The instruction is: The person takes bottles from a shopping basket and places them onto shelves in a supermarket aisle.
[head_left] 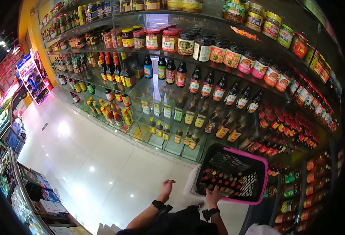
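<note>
A black basket with a pink rim (264, 176) stands at the lower right, with several small dark bottles (223, 182) inside, their caps red and yellow. My right hand (213, 196) is at the near left edge of the basket, fingers apart and pointing toward the bottles; nothing shows in it. To the left of the basket, over the pale floor, my left hand (167, 189) is held with its fingers partly stretched out and nothing in them. Each wrist wears a black band. A whitish translucent container (191, 180) shows along the basket's left side.
Glass shelves (172, 147) ahead hold rows of sauce bottles (207, 84) and jars (170, 40). More bottles lie on the dark rack (291, 192) at the right. Pale tiled floor (113, 172) extends to the left, past a display counter (14, 164) with boxes (51, 206).
</note>
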A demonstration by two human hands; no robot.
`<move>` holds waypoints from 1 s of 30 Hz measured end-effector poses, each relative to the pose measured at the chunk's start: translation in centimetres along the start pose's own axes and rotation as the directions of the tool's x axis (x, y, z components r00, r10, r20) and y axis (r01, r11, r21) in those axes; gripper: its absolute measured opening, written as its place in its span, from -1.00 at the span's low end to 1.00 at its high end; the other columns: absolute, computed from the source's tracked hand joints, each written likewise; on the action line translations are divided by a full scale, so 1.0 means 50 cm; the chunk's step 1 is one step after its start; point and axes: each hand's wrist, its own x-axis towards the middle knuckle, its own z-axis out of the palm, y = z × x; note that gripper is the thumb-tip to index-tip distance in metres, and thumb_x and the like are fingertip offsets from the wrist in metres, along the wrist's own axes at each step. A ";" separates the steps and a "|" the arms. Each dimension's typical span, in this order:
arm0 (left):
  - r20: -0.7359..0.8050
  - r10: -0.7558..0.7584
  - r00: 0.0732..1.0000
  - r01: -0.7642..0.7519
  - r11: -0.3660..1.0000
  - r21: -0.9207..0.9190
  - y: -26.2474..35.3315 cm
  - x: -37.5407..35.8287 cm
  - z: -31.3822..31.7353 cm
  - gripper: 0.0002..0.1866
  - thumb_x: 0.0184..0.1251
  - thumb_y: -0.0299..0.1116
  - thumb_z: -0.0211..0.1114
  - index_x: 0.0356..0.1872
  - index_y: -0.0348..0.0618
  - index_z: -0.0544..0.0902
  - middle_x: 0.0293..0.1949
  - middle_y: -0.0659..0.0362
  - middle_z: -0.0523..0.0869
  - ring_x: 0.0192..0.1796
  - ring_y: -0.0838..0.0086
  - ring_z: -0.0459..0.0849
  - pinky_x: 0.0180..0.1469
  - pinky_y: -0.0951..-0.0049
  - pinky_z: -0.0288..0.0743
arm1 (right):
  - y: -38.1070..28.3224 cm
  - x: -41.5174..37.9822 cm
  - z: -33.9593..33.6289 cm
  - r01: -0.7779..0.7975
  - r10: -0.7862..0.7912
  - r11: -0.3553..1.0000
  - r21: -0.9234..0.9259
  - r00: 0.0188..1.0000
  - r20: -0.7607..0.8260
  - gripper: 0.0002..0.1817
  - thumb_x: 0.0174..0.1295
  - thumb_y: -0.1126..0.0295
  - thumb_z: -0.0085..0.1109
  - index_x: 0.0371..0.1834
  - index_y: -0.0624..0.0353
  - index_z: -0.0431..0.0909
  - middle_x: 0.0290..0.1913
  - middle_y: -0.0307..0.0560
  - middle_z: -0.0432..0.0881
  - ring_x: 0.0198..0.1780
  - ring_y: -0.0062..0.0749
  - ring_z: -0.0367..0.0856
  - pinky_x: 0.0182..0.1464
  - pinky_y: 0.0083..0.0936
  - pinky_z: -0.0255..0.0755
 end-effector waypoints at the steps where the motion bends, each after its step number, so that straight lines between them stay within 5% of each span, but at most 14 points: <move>1: -0.025 -0.010 1.000 0.009 0.999 -0.040 -0.018 0.004 -0.054 -0.74 0.12 -0.32 0.01 -0.37 -0.24 0.63 -0.35 0.11 0.62 -0.20 0.43 0.49 -0.07 0.47 0.30 | 0.001 -0.005 0.036 0.050 -0.050 0.999 0.005 0.998 -0.045 -0.30 0.02 -0.03 0.04 0.19 0.15 0.22 0.24 0.19 0.17 0.30 0.14 0.01 0.24 0.08 -0.13; 3: -0.181 -0.037 0.983 0.021 0.996 -0.091 -0.001 -0.002 -0.183 -0.73 0.09 -0.30 0.02 -0.38 -0.26 0.63 -0.36 0.09 0.61 -0.20 0.40 0.49 -0.07 0.44 0.30 | -0.078 -0.014 0.030 0.040 -0.042 0.998 0.039 0.998 0.053 -0.26 0.06 -0.09 -0.04 0.23 0.15 0.16 0.27 0.17 0.13 0.31 0.12 -0.02 0.24 0.07 -0.13; 9: -0.386 -0.086 0.918 -0.047 0.946 -0.321 -0.001 -0.040 -0.365 -0.72 0.02 -0.30 0.06 -0.40 -0.31 0.61 -0.37 0.08 0.60 -0.19 0.36 0.50 -0.06 0.42 0.31 | -0.104 -0.029 0.114 -0.047 0.051 0.990 -0.130 0.998 0.025 -0.30 0.11 -0.11 -0.12 0.22 0.14 0.17 0.28 0.09 0.14 0.33 0.07 -0.04 0.22 0.22 -0.24; 14: -0.389 -0.064 0.919 -0.090 0.926 -0.367 -0.033 -0.026 -0.437 -0.73 0.05 -0.29 0.05 -0.41 -0.30 0.59 -0.37 0.10 0.60 -0.19 0.37 0.50 -0.02 0.41 0.33 | -0.123 -0.004 0.167 -0.136 0.130 0.985 -0.106 0.990 -0.062 -0.32 0.12 -0.10 -0.15 0.20 0.15 0.20 0.26 0.03 0.18 0.33 0.03 -0.03 0.23 0.22 -0.27; 17: -0.416 -0.062 0.907 -0.118 0.911 -0.394 -0.030 -0.007 -0.487 -0.73 0.06 -0.29 0.04 -0.41 -0.30 0.59 -0.37 0.10 0.60 -0.19 0.36 0.50 -0.02 0.39 0.33 | -0.183 0.004 0.168 -0.216 0.202 0.972 -0.097 0.970 -0.135 -0.38 0.12 -0.04 -0.11 0.15 0.16 0.25 0.20 0.05 0.26 0.28 -0.01 0.08 0.22 0.18 -0.20; 19: -0.424 -0.020 0.905 -0.138 0.930 -0.340 -0.027 0.029 -0.533 -0.73 0.07 -0.30 0.03 -0.41 -0.31 0.59 -0.36 0.09 0.60 -0.19 0.35 0.50 -0.03 0.39 0.33 | -0.245 0.026 0.174 -0.192 0.133 0.975 -0.115 0.909 -0.395 -0.47 0.09 0.08 -0.04 0.08 0.15 0.29 0.11 0.08 0.33 0.19 0.00 0.18 0.19 0.10 -0.10; 21: -0.453 -0.184 0.873 -0.009 0.921 -0.390 -0.007 0.066 -0.566 -0.73 0.07 -0.31 0.02 -0.40 -0.30 0.60 -0.36 0.08 0.61 -0.20 0.34 0.51 -0.04 0.38 0.34 | -0.322 0.004 0.132 -0.094 0.011 0.985 -0.143 0.869 -0.495 -0.51 0.01 0.22 0.06 0.03 0.18 0.32 0.05 0.13 0.35 0.13 0.06 0.21 0.18 0.00 -0.02; 23: -0.445 -0.098 0.890 -0.087 0.922 -0.377 -0.013 0.127 -0.606 -0.72 0.04 -0.30 0.04 -0.37 -0.29 0.62 -0.36 0.07 0.62 -0.21 0.33 0.53 -0.05 0.39 0.34 | -0.354 0.036 0.168 0.123 -0.286 0.949 -0.291 0.728 -0.623 -0.49 -0.07 0.37 0.10 0.03 0.21 0.30 0.06 0.17 0.33 0.14 0.08 0.20 0.18 -0.08 0.00; 27: -0.433 -0.086 0.897 -0.030 0.966 -0.255 0.113 0.198 -0.677 -0.71 0.05 -0.29 0.04 -0.35 -0.30 0.60 -0.32 0.08 0.63 -0.15 0.35 0.54 -0.03 0.41 0.35 | -0.488 0.070 0.241 0.404 -0.421 0.897 -0.181 0.653 -0.630 -0.44 -0.19 0.55 0.11 0.02 0.24 0.28 0.05 0.17 0.32 0.16 0.08 0.19 0.18 -0.09 0.02; 30: -0.489 -0.080 0.869 -0.056 0.964 -0.258 0.200 0.241 -0.754 -0.71 0.04 -0.31 0.03 -0.38 -0.31 0.61 -0.32 0.08 0.63 -0.13 0.35 0.52 -0.02 0.42 0.32 | -0.613 0.094 0.357 0.436 -0.405 0.897 -0.069 0.749 -0.524 -0.44 -0.23 0.58 0.11 -0.01 0.24 0.29 0.04 0.16 0.33 0.14 0.07 0.20 0.19 -0.11 0.02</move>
